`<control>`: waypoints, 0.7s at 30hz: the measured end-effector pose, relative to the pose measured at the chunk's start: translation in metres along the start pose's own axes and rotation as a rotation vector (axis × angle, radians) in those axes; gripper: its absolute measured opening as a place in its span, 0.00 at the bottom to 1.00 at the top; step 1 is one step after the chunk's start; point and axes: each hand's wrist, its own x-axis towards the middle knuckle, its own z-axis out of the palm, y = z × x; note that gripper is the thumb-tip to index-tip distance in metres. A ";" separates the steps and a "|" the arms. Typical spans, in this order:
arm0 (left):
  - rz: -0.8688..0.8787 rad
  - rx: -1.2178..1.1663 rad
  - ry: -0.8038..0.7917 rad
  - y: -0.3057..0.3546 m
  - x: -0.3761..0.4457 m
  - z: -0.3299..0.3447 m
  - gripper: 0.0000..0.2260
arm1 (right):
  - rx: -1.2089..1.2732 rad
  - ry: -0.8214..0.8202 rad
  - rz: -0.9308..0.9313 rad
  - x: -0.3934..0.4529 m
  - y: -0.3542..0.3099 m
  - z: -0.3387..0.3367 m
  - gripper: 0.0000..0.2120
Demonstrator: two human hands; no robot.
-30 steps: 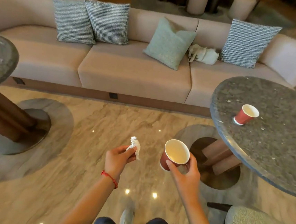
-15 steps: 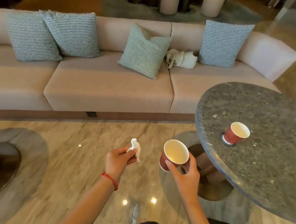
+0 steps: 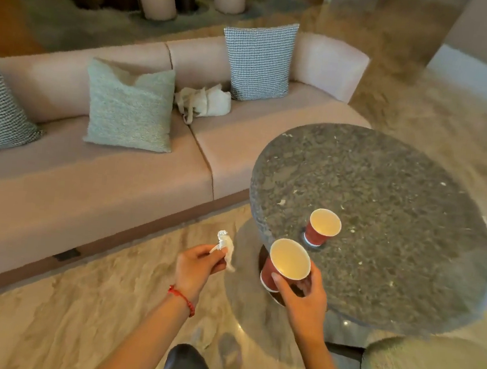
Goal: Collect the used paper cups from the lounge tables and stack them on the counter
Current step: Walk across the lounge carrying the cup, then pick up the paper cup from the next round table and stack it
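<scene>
The right hand grips a red paper cup upright at the near edge of the round stone table — likely to nest with the second cup standing there — while the left hand pinches a crumpled tissue, keeping rubbish separate

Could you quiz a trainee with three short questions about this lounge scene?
1. True or false: the right hand holds a red paper cup.
2. What does the left hand pinch?
3. How many cups stand on the round stone table: A) none B) one C) three?

Key: 1 true. 2 A crumpled white tissue. 3 B, the standing cup.
</scene>
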 end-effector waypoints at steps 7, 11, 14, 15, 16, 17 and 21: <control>-0.022 0.156 -0.275 0.021 0.070 0.059 0.08 | -0.011 0.307 -0.008 0.035 -0.002 0.001 0.28; -0.037 0.179 -0.403 0.031 0.100 0.085 0.03 | 0.009 0.419 0.025 0.050 -0.006 0.007 0.27; -0.037 0.221 -0.463 0.036 0.114 0.103 0.03 | 0.000 0.484 0.030 0.060 -0.013 0.008 0.27; -0.041 0.231 -0.483 0.038 0.118 0.108 0.04 | 0.003 0.505 0.031 0.063 -0.016 0.008 0.27; -0.046 0.239 -0.501 0.040 0.120 0.112 0.04 | 0.008 0.522 0.031 0.066 -0.018 0.007 0.28; -0.050 0.246 -0.517 0.040 0.123 0.117 0.05 | 0.009 0.535 0.030 0.070 -0.019 0.005 0.29; -0.071 0.275 -0.534 0.040 0.133 0.131 0.07 | -0.030 0.581 0.015 0.093 -0.021 -0.003 0.29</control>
